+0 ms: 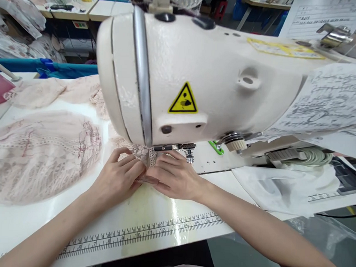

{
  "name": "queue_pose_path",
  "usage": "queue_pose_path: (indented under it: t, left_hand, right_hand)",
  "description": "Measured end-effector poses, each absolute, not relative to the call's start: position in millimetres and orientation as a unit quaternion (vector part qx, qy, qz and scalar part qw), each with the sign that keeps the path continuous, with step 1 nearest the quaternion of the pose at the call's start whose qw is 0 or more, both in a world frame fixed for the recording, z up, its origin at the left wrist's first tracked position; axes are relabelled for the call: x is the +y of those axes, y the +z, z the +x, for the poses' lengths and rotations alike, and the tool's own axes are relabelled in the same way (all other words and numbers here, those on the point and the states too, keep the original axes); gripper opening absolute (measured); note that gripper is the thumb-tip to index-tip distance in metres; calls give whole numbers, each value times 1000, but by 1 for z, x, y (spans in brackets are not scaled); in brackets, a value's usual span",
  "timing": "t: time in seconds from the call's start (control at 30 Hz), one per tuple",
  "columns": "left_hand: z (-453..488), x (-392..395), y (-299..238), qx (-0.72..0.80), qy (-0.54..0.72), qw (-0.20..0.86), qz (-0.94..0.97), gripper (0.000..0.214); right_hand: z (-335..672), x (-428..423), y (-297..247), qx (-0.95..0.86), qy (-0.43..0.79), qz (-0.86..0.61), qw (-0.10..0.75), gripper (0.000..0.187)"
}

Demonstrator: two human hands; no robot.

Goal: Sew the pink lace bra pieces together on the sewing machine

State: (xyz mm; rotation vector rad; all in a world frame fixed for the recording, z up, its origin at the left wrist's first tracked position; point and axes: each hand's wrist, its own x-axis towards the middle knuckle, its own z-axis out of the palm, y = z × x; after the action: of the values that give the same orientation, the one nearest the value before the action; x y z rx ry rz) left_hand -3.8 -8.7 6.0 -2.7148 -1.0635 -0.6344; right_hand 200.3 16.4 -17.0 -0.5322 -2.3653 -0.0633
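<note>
A white sewing machine (215,80) spans the view, its needle area partly hidden behind the head and my fingers. Just in front of the needle area, my left hand (121,172) and my right hand (174,174) meet on a piece of pale pink lace fabric (144,152). The left fingers are bent and closed on the lace's left side. My right hand presses and pinches the lace from the right, its fingertips close under the presser foot area. More of the lace runs back behind the machine head.
Pale pink lace pieces (44,155) lie on the left of the table. A ruler strip (144,232) runs along the front edge. Right of the machine are white cloth (284,189), coiled pale tape (309,157) and a green tool (217,148). Handwritten papers (329,100) hang on the machine.
</note>
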Motion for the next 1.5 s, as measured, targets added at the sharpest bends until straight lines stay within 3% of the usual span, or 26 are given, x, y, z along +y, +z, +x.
queue_pose_path:
  t: [0.2, 0.37, 0.57, 0.73, 0.87, 0.97, 1.27, 1.5]
  left_hand:
    - [0, -13, 6, -365, -240, 66, -897, 15]
    - [-2, -13, 11, -354, -199, 114, -907, 16]
    - [-3, -13, 13, -342, -184, 137, -911, 26]
    - [-4, -11, 10, -320, -191, 98, -923, 13]
    - [-10, -5, 0, -309, -152, 85, -935, 44]
    - [-14, -2, -8, -315, -124, 88, -937, 55]
    - [-14, -1, -5, -342, -98, 69, -932, 60]
    - [-19, 5, 1, -346, -74, 52, -934, 65]
  right_hand:
    - [191, 14, -16, -898, -57, -177, 399, 9]
    - [193, 13, -16, -887, -58, -176, 424, 13]
    - [195, 11, -13, -901, -46, -170, 397, 6]
    - [199, 9, -15, -912, -44, -163, 374, 9]
    - [200, 9, -17, -918, -50, -150, 365, 10]
    - [199, 9, -19, -918, -41, -156, 363, 14]
    - [199, 7, -21, -927, -42, -161, 337, 15]
    - [195, 8, -22, -907, -62, -154, 387, 15]
